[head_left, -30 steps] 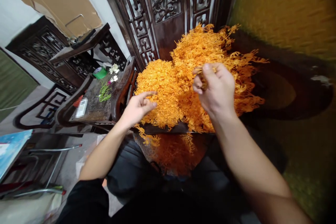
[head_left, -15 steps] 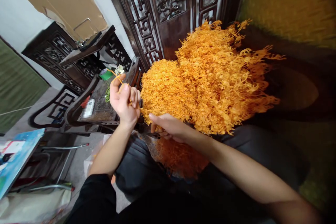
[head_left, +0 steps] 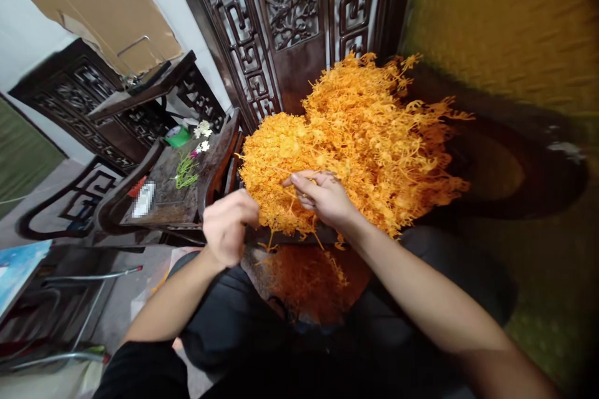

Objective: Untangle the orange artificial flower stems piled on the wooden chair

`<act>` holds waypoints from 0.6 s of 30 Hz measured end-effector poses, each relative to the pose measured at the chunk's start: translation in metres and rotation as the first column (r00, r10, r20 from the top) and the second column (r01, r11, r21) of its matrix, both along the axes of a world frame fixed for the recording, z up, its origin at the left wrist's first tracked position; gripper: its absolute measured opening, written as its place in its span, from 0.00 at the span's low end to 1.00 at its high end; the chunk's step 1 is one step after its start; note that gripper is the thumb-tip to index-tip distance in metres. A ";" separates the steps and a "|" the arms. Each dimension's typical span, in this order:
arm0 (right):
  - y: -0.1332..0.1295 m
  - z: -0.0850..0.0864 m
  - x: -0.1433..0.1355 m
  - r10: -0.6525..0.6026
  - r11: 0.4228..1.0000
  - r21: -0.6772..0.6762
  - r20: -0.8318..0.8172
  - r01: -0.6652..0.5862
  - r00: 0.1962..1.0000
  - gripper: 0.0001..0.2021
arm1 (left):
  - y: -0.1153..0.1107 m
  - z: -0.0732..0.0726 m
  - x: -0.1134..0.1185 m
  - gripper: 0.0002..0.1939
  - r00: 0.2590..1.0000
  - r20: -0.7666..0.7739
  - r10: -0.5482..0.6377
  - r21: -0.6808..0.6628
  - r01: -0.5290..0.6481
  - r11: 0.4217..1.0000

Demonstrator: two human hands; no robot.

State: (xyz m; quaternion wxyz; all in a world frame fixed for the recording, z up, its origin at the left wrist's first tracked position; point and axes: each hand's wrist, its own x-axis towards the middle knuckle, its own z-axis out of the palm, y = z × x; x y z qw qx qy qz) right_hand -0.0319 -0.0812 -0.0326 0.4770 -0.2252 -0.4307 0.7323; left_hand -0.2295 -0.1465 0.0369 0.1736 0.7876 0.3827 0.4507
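Note:
A large heap of orange, finely branched sprigs [head_left: 374,137], seemingly artificial, stands in front of me against the carved chair back. My right hand [head_left: 325,196] is over the near side of the heap, thumb and fingertips pinched on a thin orange sprig. Left of the heap's near edge, my left hand [head_left: 229,224] is closed, slightly blurred, its back towards me. Whatever its fingers may hold is hidden. A few loose sprigs [head_left: 334,268] hang over the front edge of the dark, glossy seat.
On the small wooden table [head_left: 163,206] at left lie green stems [head_left: 186,171], white flowers [head_left: 203,129], a green tape roll [head_left: 178,136] and a blurred-out white packet [head_left: 143,199]. A carved wooden chair back [head_left: 299,68] rises behind the heap. A metal-legged folding piece [head_left: 88,312] stands lower left.
My left hand has come down and turned over, and the orange strand on its fingers no longer shows. My right hand has risen over the heap with a sprig. The view has shifted slightly.

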 end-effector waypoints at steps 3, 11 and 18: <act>-0.002 0.002 0.001 0.013 1.000 0.023 -0.010 -0.013 1.000 0.19 | 0.016 -0.010 -0.002 0.23 0.991 -0.099 0.094 -0.284 -0.119 0.951; -0.016 -0.008 -0.023 0.000 0.961 0.262 0.301 -0.082 0.954 0.16 | 0.028 -0.032 0.034 0.18 0.837 0.502 0.218 -0.639 0.189 0.746; -0.010 0.003 -0.004 0.050 0.963 0.235 0.327 -0.133 0.944 0.16 | 0.037 -0.022 0.024 0.19 0.736 0.579 0.350 -0.583 0.073 0.810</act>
